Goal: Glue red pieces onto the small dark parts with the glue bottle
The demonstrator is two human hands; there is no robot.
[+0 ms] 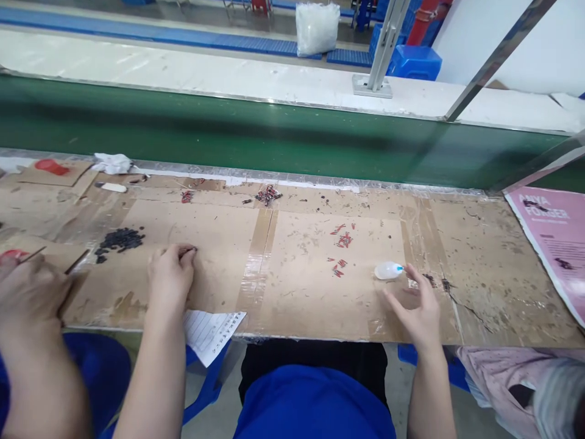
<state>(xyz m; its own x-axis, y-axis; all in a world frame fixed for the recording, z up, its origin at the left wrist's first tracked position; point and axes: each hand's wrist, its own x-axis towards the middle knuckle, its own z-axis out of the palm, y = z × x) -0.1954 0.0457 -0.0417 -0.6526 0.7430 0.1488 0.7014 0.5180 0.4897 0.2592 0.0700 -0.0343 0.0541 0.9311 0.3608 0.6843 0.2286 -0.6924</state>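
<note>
My left hand [170, 274] is over the cardboard work surface, its thumb and index finger pinched on a small dark piece [194, 248]. A heap of small black pieces [121, 239] lies to the left of it. On the right, my right hand [420, 305] is open, with thumb and index finger apart. Close to its index fingertip lies a small white squeeze bottle [387, 271] with a blue tip, on its side; whether they touch I cannot tell. Several small red parts [343, 239] are scattered left of the bottle.
A co-worker's hand [30, 289] holds a thin tool at the far left. Along the back lie a pile of red and dark parts [267, 195] and a white cloth [112, 163]. A paper slip [212, 332] overhangs the front edge. A pink sheet [548, 238] lies right.
</note>
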